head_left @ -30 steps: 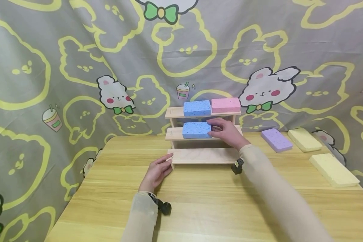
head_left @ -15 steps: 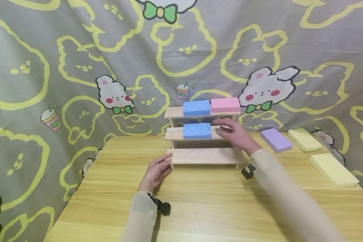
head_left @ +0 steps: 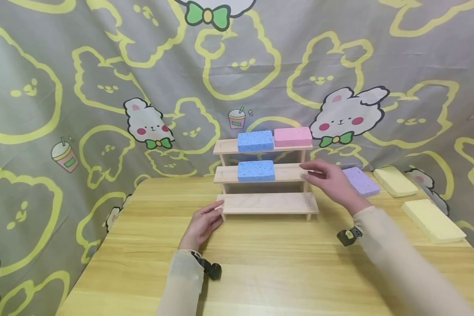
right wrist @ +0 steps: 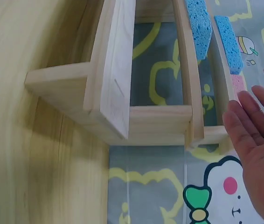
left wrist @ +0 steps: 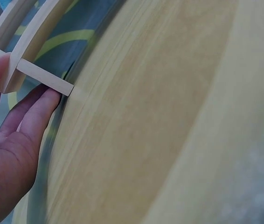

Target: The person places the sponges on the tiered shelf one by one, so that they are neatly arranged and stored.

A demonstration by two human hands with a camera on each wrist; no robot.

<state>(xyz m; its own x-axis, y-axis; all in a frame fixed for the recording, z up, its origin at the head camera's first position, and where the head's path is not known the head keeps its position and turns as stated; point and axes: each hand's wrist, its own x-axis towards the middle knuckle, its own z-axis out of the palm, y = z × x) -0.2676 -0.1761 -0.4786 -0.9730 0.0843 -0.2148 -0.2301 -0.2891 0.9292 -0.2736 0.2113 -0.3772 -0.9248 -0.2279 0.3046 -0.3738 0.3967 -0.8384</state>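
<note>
Pale matt wood rack (head_left: 266, 202); porous blue sponge (head_left: 255, 170).

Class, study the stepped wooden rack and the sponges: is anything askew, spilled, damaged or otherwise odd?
Nothing stands out. The wooden rack stands level on the table; the blue sponge lies flat on its middle step, another blue sponge and a pink sponge sit squarely on top. Nothing is spilled or visibly damaged.

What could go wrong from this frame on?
The right hand, open and empty, hangs beside the wooden rack's middle shelf; a careless sweep might knock the blue sponge off. The left hand only touches the bottom shelf's corner, so the rack could slide if bumped.
</note>
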